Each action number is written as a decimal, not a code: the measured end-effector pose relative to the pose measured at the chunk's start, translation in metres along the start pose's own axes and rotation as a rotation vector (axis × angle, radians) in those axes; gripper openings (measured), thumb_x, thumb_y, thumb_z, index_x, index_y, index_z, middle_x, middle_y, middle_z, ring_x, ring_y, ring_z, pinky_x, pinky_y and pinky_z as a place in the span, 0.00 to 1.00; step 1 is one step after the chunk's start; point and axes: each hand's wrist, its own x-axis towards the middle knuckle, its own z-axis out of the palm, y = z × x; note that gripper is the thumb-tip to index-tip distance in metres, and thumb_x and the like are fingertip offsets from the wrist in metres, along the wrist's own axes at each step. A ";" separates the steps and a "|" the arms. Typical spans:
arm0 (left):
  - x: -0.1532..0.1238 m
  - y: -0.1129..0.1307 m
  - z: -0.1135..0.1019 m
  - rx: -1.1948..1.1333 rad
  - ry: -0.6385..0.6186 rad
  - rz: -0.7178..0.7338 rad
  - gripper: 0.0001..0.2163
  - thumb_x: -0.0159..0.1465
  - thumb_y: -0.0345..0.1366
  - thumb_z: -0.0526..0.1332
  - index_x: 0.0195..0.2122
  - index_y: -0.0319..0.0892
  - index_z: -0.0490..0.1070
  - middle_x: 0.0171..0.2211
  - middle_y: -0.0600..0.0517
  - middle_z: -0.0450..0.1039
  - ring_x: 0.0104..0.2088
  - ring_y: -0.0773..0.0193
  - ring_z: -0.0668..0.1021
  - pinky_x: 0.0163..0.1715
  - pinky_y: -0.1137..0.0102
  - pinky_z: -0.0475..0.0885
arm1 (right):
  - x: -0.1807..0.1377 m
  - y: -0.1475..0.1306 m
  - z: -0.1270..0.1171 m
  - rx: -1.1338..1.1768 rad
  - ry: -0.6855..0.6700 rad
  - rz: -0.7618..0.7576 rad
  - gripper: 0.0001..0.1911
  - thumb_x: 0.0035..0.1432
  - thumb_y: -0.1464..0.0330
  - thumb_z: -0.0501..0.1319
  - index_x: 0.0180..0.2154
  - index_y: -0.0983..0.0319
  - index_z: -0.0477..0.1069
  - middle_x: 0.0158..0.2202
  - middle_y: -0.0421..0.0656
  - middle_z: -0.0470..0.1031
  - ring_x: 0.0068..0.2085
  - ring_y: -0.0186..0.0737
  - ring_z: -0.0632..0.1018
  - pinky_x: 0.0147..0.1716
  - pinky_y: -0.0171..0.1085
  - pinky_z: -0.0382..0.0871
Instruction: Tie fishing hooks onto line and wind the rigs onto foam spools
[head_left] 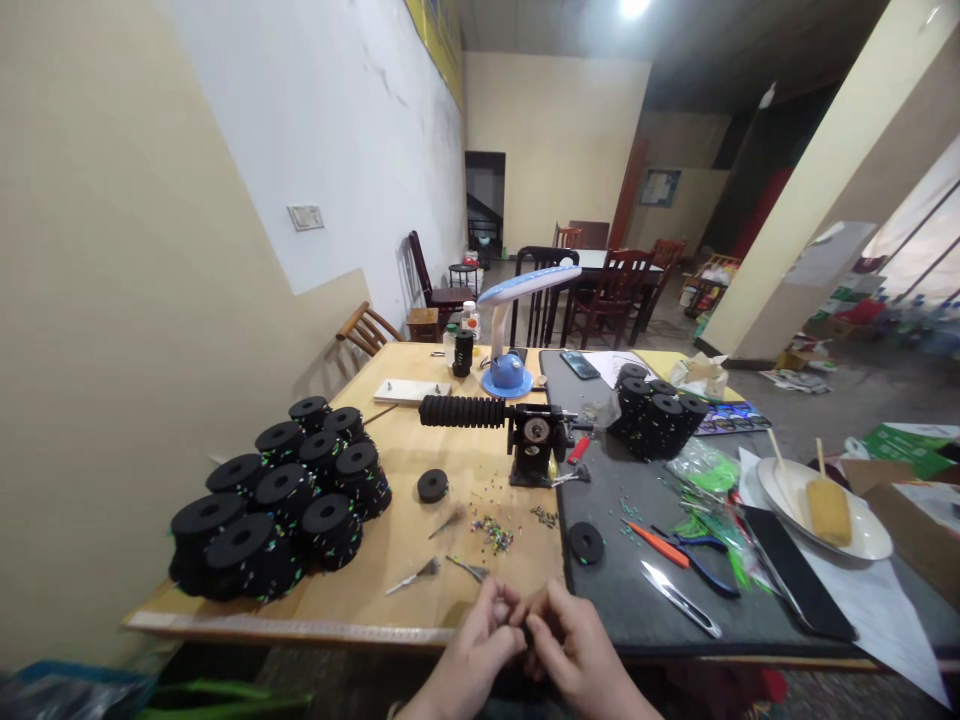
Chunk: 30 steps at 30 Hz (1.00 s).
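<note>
My left hand [487,640] and my right hand [566,640] are close together at the table's front edge. Both have fingers pinched; whatever lies between the fingertips is too small and hidden to make out. Just beyond them lie small dark-tipped bundles, one [466,568] almost at my left fingers and another [412,577] farther left. Behind these, tiny multicoloured beads [495,535] are scattered on the wood. A flat black foam disc [586,543] rests on the grey mat to the right, and a second foam disc [433,486] is on the wood.
Stacked black foam spools [281,485] crowd the left side; more spools [660,412] stand at the back right. A black winding device [534,435] and a blue lamp [507,372] occupy the middle. Tweezers [679,598], pliers [709,570], a black phone [795,570] and a plate [874,540] lie right.
</note>
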 end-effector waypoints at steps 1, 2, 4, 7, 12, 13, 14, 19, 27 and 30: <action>0.000 0.000 0.000 0.027 0.004 0.012 0.08 0.52 0.30 0.61 0.31 0.44 0.62 0.25 0.60 0.63 0.25 0.68 0.69 0.27 0.72 0.60 | 0.000 0.000 0.001 0.029 0.008 0.019 0.16 0.66 0.56 0.52 0.33 0.60 0.66 0.21 0.36 0.69 0.19 0.33 0.71 0.20 0.30 0.65; 0.000 0.001 -0.001 0.059 0.013 0.021 0.08 0.52 0.30 0.61 0.30 0.44 0.61 0.25 0.60 0.62 0.26 0.68 0.68 0.27 0.72 0.60 | 0.000 0.000 0.001 0.054 0.016 0.036 0.17 0.66 0.55 0.52 0.33 0.60 0.66 0.20 0.35 0.69 0.18 0.32 0.71 0.20 0.30 0.65; -0.001 0.001 -0.003 0.120 0.023 0.037 0.08 0.52 0.30 0.61 0.28 0.44 0.60 0.25 0.60 0.61 0.26 0.68 0.65 0.28 0.72 0.59 | -0.001 0.000 0.001 0.093 0.028 0.063 0.19 0.65 0.52 0.53 0.33 0.61 0.66 0.21 0.36 0.70 0.18 0.32 0.72 0.19 0.30 0.66; -0.001 -0.001 -0.006 0.168 0.011 0.031 0.08 0.52 0.32 0.61 0.27 0.45 0.59 0.24 0.60 0.58 0.25 0.68 0.62 0.27 0.72 0.58 | -0.002 0.000 -0.001 0.127 0.045 0.088 0.21 0.63 0.49 0.53 0.33 0.61 0.65 0.20 0.36 0.70 0.17 0.32 0.72 0.18 0.29 0.66; -0.002 -0.004 -0.010 0.143 -0.009 0.008 0.08 0.54 0.31 0.59 0.27 0.45 0.57 0.22 0.59 0.62 0.24 0.69 0.63 0.25 0.72 0.55 | -0.002 0.002 -0.009 0.101 0.134 0.121 0.24 0.62 0.47 0.53 0.32 0.61 0.66 0.18 0.35 0.68 0.16 0.31 0.70 0.16 0.29 0.65; -0.002 -0.004 -0.010 0.119 -0.025 0.012 0.08 0.54 0.32 0.59 0.27 0.45 0.57 0.25 0.57 0.66 0.25 0.68 0.65 0.26 0.71 0.56 | -0.001 0.004 -0.012 0.077 0.159 0.125 0.24 0.62 0.47 0.53 0.32 0.61 0.66 0.18 0.35 0.68 0.16 0.32 0.70 0.16 0.29 0.65; -0.002 -0.004 -0.010 0.093 -0.040 0.015 0.08 0.54 0.32 0.59 0.27 0.45 0.57 0.28 0.54 0.70 0.27 0.67 0.68 0.27 0.71 0.56 | 0.000 0.005 -0.015 0.038 0.187 0.122 0.24 0.62 0.47 0.53 0.32 0.61 0.67 0.18 0.36 0.69 0.17 0.33 0.71 0.16 0.29 0.65; -0.004 -0.004 -0.011 0.025 -0.038 0.009 0.09 0.54 0.32 0.60 0.26 0.44 0.57 0.34 0.47 0.77 0.33 0.62 0.73 0.30 0.69 0.58 | 0.007 0.024 -0.030 -0.332 0.309 0.029 0.16 0.63 0.55 0.55 0.31 0.59 0.68 0.22 0.39 0.72 0.22 0.38 0.74 0.23 0.33 0.67; -0.007 -0.013 -0.028 0.055 -0.034 0.070 0.12 0.56 0.39 0.63 0.25 0.45 0.58 0.35 0.45 0.78 0.33 0.61 0.74 0.28 0.70 0.57 | 0.022 0.051 -0.028 -0.803 0.201 0.058 0.07 0.59 0.70 0.54 0.29 0.59 0.67 0.27 0.44 0.76 0.29 0.44 0.78 0.29 0.35 0.66; -0.009 -0.019 -0.035 0.039 -0.021 0.083 0.13 0.55 0.41 0.64 0.26 0.44 0.58 0.35 0.45 0.78 0.32 0.61 0.73 0.26 0.70 0.56 | 0.028 0.049 -0.024 -0.819 0.185 0.070 0.06 0.58 0.71 0.55 0.29 0.59 0.68 0.27 0.43 0.77 0.29 0.44 0.78 0.28 0.35 0.65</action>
